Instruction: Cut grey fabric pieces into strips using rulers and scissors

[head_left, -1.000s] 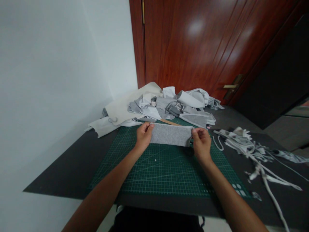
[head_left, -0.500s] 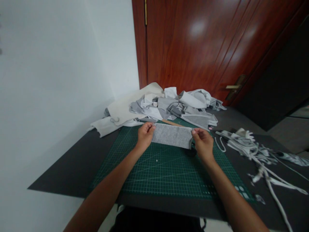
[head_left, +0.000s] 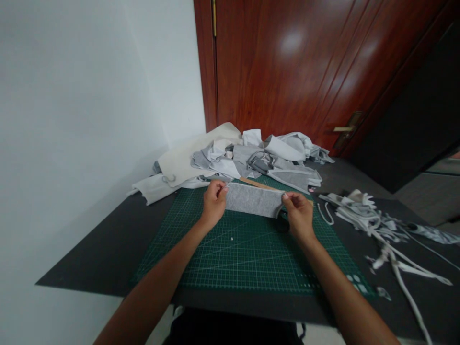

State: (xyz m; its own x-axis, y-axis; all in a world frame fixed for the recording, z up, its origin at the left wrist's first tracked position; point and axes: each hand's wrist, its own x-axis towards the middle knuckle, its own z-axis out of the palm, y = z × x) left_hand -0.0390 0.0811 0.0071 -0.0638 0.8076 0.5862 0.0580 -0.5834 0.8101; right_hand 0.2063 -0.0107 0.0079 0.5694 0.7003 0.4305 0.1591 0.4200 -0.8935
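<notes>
Left hand (head_left: 213, 207) & right hand (head_left: 299, 216) each pinch an end of a grey fabric strip (head_left: 253, 201), held taut just above the green cutting mat (head_left: 244, 254). Uneven pull could skew or drop it.

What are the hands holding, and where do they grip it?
A grey cloth strip: the left hand pinches its left end, the right hand its right end, above the green mat.

Home sewing corner: cutting mat (head_left: 247, 258), fabric scraps (head_left: 251, 160)
</notes>
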